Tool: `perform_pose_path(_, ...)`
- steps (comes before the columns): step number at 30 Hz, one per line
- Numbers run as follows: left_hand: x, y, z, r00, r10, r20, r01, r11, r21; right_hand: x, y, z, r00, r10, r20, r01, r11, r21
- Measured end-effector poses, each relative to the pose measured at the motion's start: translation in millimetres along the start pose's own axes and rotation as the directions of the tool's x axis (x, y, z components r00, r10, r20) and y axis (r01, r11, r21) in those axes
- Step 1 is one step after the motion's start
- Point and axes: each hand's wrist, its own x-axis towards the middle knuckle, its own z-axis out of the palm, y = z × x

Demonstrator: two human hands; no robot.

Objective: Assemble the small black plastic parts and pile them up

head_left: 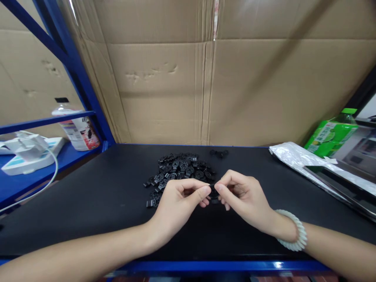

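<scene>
Between my two hands is a small round black plastic part (213, 191), pinched at its edges and partly covered by my fingers. My left hand (185, 199) grips its left side with thumb and forefinger. On its right side, thumb and forefinger of my right hand (242, 197) are closed on the same part. Just behind my left hand lies a loose pile of black plastic parts (183, 166), with round spoked discs and short ribbed tabs. A few black pieces (219, 153) sit apart from the pile near the back edge.
The black tabletop (96, 196) ends at a cardboard wall (158, 86). At right are a silvery bag (289, 150), a dark flat device (331, 182) and a green-labelled bottle (331, 135). On the left blue shelf stand a bottle (78, 131) and a white power strip (35, 160) with a cable.
</scene>
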Motion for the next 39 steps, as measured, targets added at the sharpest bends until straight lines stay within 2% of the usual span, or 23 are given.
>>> perform_pose_path(5,1,1,1.8,1.0,0.014,-0.011,-0.014,0.999,0.045,-1,4,2,0.999,0.0,-0.037,0.001,0.999,0.033)
perform_pose_path(8,11,9,-7.6,0.998,0.064,-0.022,-0.061,0.99,0.125,0,6,0,1.0,-0.005,-0.011,0.006,0.998,0.059)
perform_pose_path(11,32,25,-33.7,0.983,0.145,-0.112,-0.113,0.961,0.254,6,10,-6,1.0,-0.025,-0.014,0.026,0.998,0.051)
perform_pose_path(13,48,35,-57.1,0.986,0.136,-0.095,-0.087,0.91,0.405,12,14,-12,0.997,-0.032,-0.067,0.033,0.999,0.02)
perform_pose_path(16,68,40,-87.7,0.995,0.086,-0.057,-0.03,0.765,0.643,24,24,-22,0.985,-0.046,-0.167,0.042,0.999,-0.029)
perform_pose_path(18,75,37,-98.9,0.996,0.073,-0.043,-0.021,0.707,0.707,32,34,-30,0.97,-0.062,-0.236,0.052,0.997,-0.048)
perform_pose_path(20,79,31,-102.3,0.997,0.067,-0.029,-0.024,0.68,0.733,40,46,-39,0.95,-0.069,-0.303,0.048,0.996,-0.076)
perform_pose_path(23,80,23,-97.9,0.995,0.094,-0.027,-0.04,0.647,0.761,50,65,-57,0.927,-0.064,-0.369,0.009,0.989,-0.148)
perform_pose_path(26,75,20,-86.2,0.978,0.2,-0.064,-0.072,0.606,0.792,60,84,-77,0.919,-0.067,-0.387,-0.025,0.973,-0.229)
perform_pose_path(28,67,18,-73.6,0.96,0.275,-0.051,-0.127,0.589,0.798,65,95,-87,0.928,-0.071,-0.366,-0.046,0.952,-0.301)
perform_pose_path(31,48,10,-48.6,0.929,0.354,0.109,-0.315,0.6,0.735,72,109,-96,0.966,-0.044,-0.256,-0.063,0.917,-0.395)
perform_pose_path(33,33,1,-31.9,0.902,0.345,0.261,-0.427,0.617,0.661,77,117,-97,0.987,-0.004,-0.16,-0.066,0.9,-0.432)
perform_pose_path(36,15,-10,-14.7,0.867,0.271,0.419,-0.485,0.651,0.584,83,128,-96,0.997,0.061,-0.057,-0.08,0.886,-0.456)
perform_pose_path(39,6,-11,-9.1,0.845,0.225,0.486,-0.497,0.669,0.553,88,134,-98,0.996,0.092,-0.02,-0.091,0.887,-0.453)
